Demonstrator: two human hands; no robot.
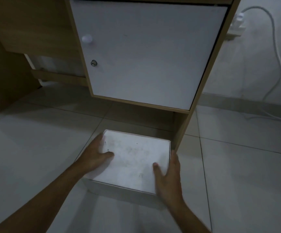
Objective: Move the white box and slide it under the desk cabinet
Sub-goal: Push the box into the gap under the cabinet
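A flat white box [133, 158] lies on the tiled floor right in front of the gap beneath the desk cabinet [144, 52]. Its far edge reaches the shadowed opening under the cabinet's white door. My left hand [94, 155] grips the box's left side, thumb on the lid. My right hand [168, 175] grips its right side, thumb resting on top and fingers down the side. The cabinet's wooden right panel [181, 130] stands just beyond the box's right far corner.
The cabinet door has a round white knob [87, 38] and a keyhole [93, 63]. The desk's wooden left leg [5, 78] stands at far left. A power strip [237, 26] and white cable [277, 64] run along the wall and floor at right.
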